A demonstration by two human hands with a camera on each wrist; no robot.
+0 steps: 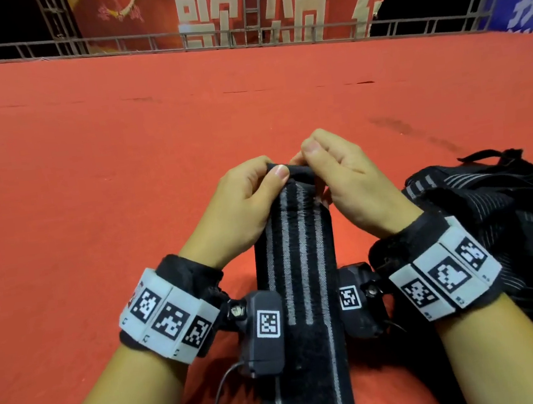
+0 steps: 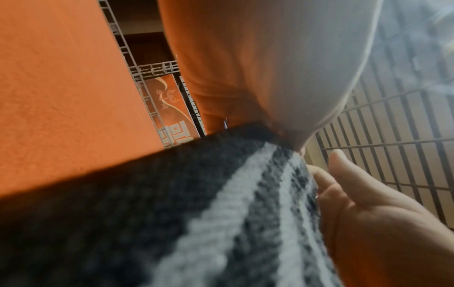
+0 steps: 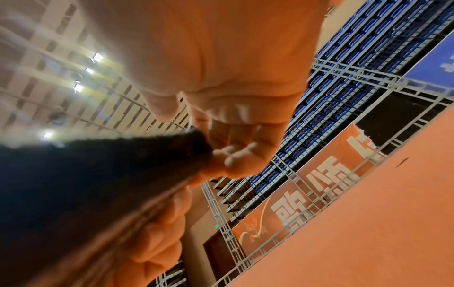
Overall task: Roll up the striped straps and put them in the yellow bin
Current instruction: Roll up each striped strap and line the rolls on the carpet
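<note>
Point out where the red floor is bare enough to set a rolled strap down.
Bare red floor lies left of the left hand and ahead of both hands up to the railing. Right of the right hand, the strap pile crowds it.

The head view is evenly and warmly lit, sharp around the fingers, with soft shadow under both wrists; beyond the fingertips the railing bows from wide-angle distortion, and the gaps behind it fall to black. In the left wrist view the striped strap, close below the fingers, is badly out of focus, and a hazy grey glare washes the upper right. In the right wrist view, ceiling lights flare to the left of the fingers; the fingers themselves are smeared with blur, tinted orange by the red carpet.
</note>
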